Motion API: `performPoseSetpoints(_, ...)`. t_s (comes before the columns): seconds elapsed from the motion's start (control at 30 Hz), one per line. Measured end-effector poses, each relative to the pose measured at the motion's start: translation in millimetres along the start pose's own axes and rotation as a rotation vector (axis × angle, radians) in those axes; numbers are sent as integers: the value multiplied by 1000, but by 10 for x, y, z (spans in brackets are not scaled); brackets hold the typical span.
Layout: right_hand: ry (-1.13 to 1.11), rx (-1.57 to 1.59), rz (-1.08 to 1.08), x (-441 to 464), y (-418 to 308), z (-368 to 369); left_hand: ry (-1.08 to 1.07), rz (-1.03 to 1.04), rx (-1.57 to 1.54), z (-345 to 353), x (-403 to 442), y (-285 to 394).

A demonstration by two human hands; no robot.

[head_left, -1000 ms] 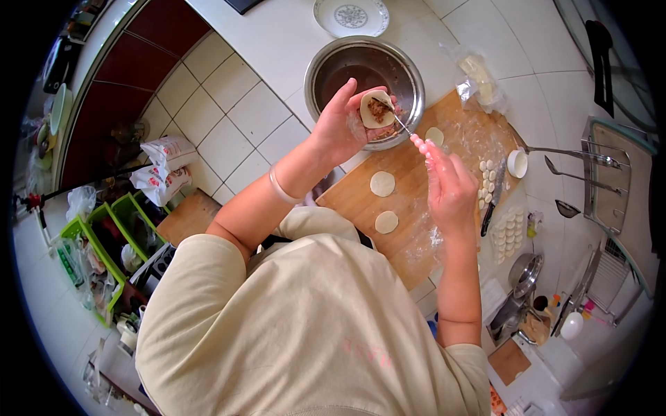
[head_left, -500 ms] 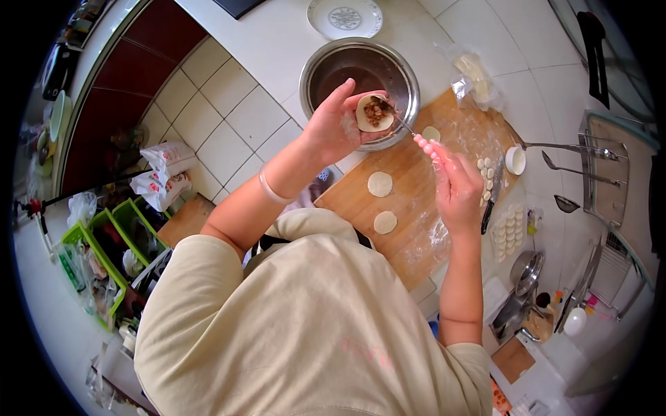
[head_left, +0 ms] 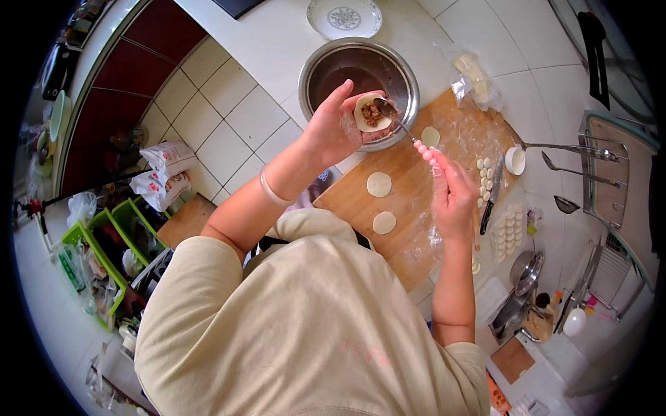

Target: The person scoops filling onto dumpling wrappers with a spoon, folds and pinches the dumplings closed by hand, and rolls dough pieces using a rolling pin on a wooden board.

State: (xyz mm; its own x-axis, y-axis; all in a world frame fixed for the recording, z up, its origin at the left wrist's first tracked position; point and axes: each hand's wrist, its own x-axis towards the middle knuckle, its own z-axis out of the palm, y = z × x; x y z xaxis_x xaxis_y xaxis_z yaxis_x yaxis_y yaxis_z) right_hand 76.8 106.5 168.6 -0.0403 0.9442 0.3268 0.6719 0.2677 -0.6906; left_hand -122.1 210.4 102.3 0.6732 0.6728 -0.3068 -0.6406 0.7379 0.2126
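Observation:
A round dumpling wrapper [head_left: 361, 122] with brown minced filling [head_left: 372, 115] rests in my left hand [head_left: 334, 125], which is cupped with the thumb raised at the rim of the metal bowl [head_left: 306, 73]. My right hand [head_left: 454, 194] grips the pink beaded handle of a spoon [head_left: 426, 151]. The spoon's bowl touches the filling at the wrapper's right side. Below, on the floured wooden board [head_left: 416, 187], lie flat wrappers, including one [head_left: 379, 185] near the middle and another [head_left: 384, 222] nearer my body. A third wrapper [head_left: 430, 136] is partly behind the spoon handle.
A patterned plate [head_left: 345, 17] stands beyond the bowl. On the right are a knife [head_left: 490, 208], small dough pieces [head_left: 484, 180], a small white cup [head_left: 515, 160] and a bagged lump of dough [head_left: 474, 80]. Ladles hang from a rack [head_left: 600, 166] by the wall.
The spoon has shifted slightly left over the filling, showing more of its bowl. My right hand has moved a little left and down; my left hand is nearly still.

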Motion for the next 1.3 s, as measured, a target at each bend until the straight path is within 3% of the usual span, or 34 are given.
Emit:
performPoseSetpoints(0.33,-20,3,-7,9,-133,-72,16,-8,10,11,28,-17)
performPoseSetpoints(0.4,-163,-94,48,-19,-168,-123,50,-4,30,43,15,-8)
performPoseSetpoints(0.53,-111,-105,13,-5,-116,-86,35,-11,32,-3,28,8)
performPoseSetpoints(0.6,5,63,28,-10,-89,-62,-5,-15,45,-9,25,13)
performPoseSetpoints(1.03,8,48,35,25,42,22,-3,-33,37,-61,13,4)
performPoseSetpoints(1.3,-74,108,35,49,-11,133,145,29,46,-148,-36,10)
